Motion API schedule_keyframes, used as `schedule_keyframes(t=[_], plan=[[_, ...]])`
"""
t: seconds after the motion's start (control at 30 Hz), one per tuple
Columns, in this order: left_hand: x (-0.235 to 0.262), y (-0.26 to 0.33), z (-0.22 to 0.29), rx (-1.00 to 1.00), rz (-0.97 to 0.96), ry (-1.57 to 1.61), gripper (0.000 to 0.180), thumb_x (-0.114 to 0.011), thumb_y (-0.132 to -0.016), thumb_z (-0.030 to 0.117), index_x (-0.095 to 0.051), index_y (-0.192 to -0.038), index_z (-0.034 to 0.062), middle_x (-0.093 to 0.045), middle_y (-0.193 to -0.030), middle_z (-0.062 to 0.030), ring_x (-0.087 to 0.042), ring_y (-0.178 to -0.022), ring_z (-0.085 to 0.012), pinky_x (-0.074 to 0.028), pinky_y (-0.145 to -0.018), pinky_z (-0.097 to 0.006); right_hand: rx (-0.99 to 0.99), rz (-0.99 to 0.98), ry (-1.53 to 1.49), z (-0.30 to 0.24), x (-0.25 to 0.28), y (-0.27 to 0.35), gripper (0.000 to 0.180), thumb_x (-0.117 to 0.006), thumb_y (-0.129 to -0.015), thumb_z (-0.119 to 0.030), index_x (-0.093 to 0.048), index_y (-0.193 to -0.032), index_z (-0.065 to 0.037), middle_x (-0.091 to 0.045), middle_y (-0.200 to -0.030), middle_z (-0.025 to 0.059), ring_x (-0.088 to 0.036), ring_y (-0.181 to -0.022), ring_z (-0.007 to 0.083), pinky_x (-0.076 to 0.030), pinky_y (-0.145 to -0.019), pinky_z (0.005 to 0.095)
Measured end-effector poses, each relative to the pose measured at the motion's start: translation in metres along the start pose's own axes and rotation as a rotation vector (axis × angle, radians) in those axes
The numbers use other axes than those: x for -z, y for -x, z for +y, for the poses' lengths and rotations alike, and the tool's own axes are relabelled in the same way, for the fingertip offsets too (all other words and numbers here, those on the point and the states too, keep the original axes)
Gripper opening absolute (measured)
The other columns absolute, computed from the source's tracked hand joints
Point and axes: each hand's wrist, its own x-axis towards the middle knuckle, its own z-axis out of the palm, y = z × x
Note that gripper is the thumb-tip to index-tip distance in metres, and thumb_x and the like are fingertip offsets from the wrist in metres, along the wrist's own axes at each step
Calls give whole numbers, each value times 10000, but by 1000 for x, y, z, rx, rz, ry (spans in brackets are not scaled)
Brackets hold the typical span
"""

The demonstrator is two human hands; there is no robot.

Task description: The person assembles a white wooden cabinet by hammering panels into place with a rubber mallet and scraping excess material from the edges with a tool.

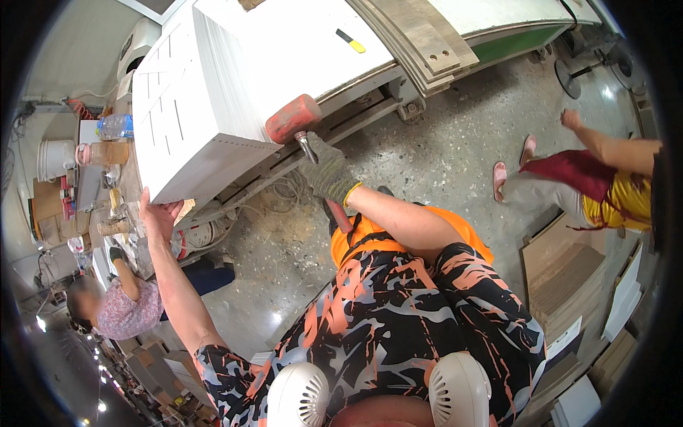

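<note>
A tall stack of white sheets (178,107) with slits cut in its top sheet stands on the table at the left. My bare left hand (159,217) rests against its near left corner, thumb on the top sheet and fingers spread along the side below. In a grey-green knitted glove, my right hand (329,171) is wrapped round the handle of a red mallet (293,119). The mallet's head is beside the near right corner of the stack, and whether they touch I cannot tell. The handle's red end shows below the glove.
A yellow-and-black utility knife (350,40) lies on the white tabletop (313,64). Flat brown boards (420,43) overhang its edge. One person (131,302) is at the left, another (590,181) stands at the right. Flattened cardboard (569,270) leans at the lower right. Bottles and a bucket (55,159) stand left.
</note>
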Motion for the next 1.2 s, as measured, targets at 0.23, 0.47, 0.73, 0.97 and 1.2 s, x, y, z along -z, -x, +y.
schedule_keyframes(t=[0.23, 0.47, 0.73, 0.97, 1.2], plan=[[2, -2, 1, 3, 0, 2, 730, -559, -870, 515, -410, -1338, -25, -517, -1281, -216, -587, -1092, -375, -507, -922, -486, -132, 15, -49, 32, -10, -5, 595, -635, -794, -224, -484, -1315, 19, -592, -1174, 261, -588, -1066, 387, -470, -923, 398], [-2, 0, 1, -6, 9, -4, 719, -550, -876, 513, -417, -1334, -25, -529, -1268, -223, -597, -1075, -377, -521, -900, -477, -123, -37, 46, 43, -18, 2, 593, -627, -791, -246, -491, -1309, 9, -598, -1157, 261, -580, -1072, 391, -457, -930, 416], [4, -4, -1, -10, -3, -18, 718, -548, -875, 519, -426, -1328, -24, -532, -1265, -215, -602, -1070, -361, -527, -893, -464, -25, 13, 128, 49, -19, 1, 566, -637, -781, -241, -515, -1274, 9, -617, -1071, 258, -594, -991, 409, -478, -866, 431], [-1, 1, 1, -1, 9, -15, 721, -557, -870, 523, -431, -1321, -25, -534, -1252, -214, -592, -1083, -355, -526, -894, -463, -94, -9, 123, 46, -16, 2, 570, -646, -774, -258, -525, -1265, 4, -628, -1021, 246, -604, -950, 401, -482, -834, 440], [2, -1, 1, -6, -6, -29, 796, -595, -831, 536, -389, -1335, -44, -519, -1238, -236, -591, -1073, -365, -517, -913, -465, -23, 64, 136, 60, -24, 5, 568, -648, -768, -261, -530, -1257, 4, -626, -983, 250, -612, -905, 401, -486, -804, 442]])
